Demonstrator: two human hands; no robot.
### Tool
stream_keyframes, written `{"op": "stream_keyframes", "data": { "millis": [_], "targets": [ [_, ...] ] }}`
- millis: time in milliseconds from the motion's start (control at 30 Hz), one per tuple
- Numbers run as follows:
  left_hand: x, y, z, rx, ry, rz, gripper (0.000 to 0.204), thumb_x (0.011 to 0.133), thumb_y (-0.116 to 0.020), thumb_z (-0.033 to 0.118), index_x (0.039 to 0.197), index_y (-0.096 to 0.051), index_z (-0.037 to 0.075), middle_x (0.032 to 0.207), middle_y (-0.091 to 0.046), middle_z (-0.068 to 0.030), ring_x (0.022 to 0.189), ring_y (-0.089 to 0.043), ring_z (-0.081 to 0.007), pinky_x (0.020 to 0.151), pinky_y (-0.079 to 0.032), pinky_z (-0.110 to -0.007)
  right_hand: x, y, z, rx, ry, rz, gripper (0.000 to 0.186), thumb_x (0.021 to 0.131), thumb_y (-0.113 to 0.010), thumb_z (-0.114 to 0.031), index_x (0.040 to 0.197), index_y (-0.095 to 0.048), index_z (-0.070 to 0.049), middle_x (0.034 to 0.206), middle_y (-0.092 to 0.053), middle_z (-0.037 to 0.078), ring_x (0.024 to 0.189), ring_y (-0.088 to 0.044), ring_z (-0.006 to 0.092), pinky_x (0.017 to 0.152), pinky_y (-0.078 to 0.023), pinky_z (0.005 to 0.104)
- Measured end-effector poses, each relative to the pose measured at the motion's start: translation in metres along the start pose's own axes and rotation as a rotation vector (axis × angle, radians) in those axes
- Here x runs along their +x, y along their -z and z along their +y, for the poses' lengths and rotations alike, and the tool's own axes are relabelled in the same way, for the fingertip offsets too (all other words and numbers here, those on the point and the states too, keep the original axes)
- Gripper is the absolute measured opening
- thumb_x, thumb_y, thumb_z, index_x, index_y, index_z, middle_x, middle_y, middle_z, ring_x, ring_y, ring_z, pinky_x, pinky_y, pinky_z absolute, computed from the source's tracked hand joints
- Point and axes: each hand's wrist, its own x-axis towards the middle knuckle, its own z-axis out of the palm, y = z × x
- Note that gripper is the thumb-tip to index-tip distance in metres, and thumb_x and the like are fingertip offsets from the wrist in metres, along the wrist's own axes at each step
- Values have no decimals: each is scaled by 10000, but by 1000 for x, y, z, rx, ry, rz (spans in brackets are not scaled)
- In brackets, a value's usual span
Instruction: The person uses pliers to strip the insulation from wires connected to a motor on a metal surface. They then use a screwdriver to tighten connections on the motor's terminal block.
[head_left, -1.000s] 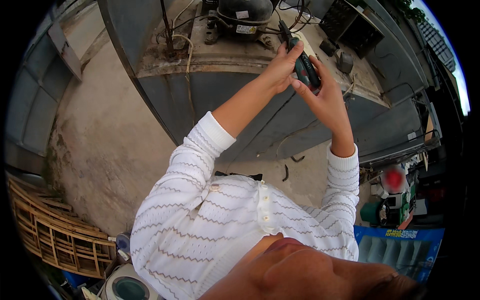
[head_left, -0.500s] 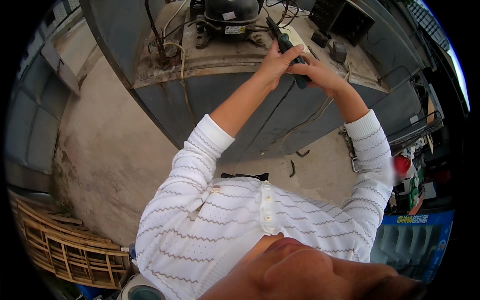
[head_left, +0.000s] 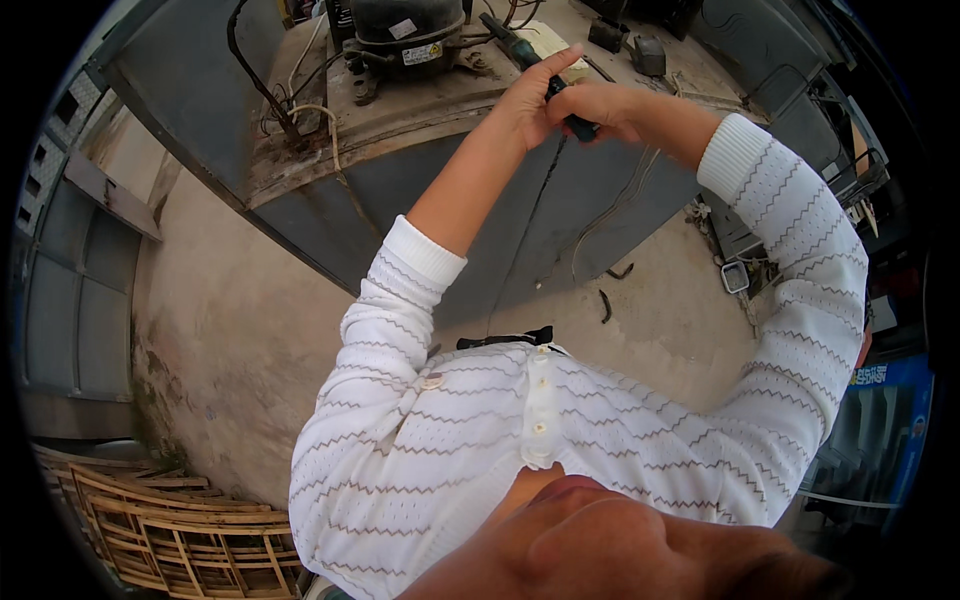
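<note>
My left hand (head_left: 534,98) and my right hand (head_left: 605,112) meet around a long dark green and black hand tool (head_left: 519,47), both gripping it, my fingers partly overlapping. Its narrow end points up and left, toward thin pipes beside a black compressor (head_left: 408,28). The compressor stands on the grimy top of a grey metal cabinet (head_left: 420,180). A pale cream pad (head_left: 550,38) lies under the tool's upper part. Whether the tool's tip touches a pipe cannot be made out.
Small dark components (head_left: 648,58) sit at the top right. Loose cables (head_left: 333,150) hang over the cabinet's edge. Grey metal doors (head_left: 95,300) stand at left, wooden frames (head_left: 175,510) lie lower left, a blue-edged rack (head_left: 880,430) is at right. Short black pieces (head_left: 605,307) lie on the floor.
The view has shifted, and the cabinet and compressor appear farther up and left. My right forearm has swung outward to a flatter angle, with both hands still on the tool.
</note>
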Motion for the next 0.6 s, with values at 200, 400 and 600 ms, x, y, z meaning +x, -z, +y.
{"op": "stream_keyframes", "data": {
  "millis": [200, 400, 600],
  "targets": [
    [0, 1, 9, -28, 42, 6, 622, 772, -827, 472, 1142, -581, 37, 1023, -642, -101, 969, -607, -255, 831, -429, -465, -5, -3, -10, -60, 14, 36, 216, 754, -648, -184, 929, -603, -64, 831, -573, 36, 741, -540, 137, 656, -440, 310],
    [7, 5, 3, 123, -119, 21, 627, 779, -811, 521, 1068, -569, 19, 947, -619, -102, 894, -627, -263, 666, -480, -490, 1, -9, -2, -104, 63, 87, 261, 757, -636, -253, 971, -587, -112, 796, -546, 15, 725, -530, 145, 637, -434, 321],
    [25, 18, -9, 141, -176, 112, 540, 822, -772, 470, 1070, -625, 13, 953, -662, -133, 787, -664, -242, 508, -504, -473, 11, -8, 10, -178, 194, 160, 330, 746, -657, -342, 961, -619, -95, 713, -569, 14, 693, -551, 145, 618, -444, 325]
  ]
}}
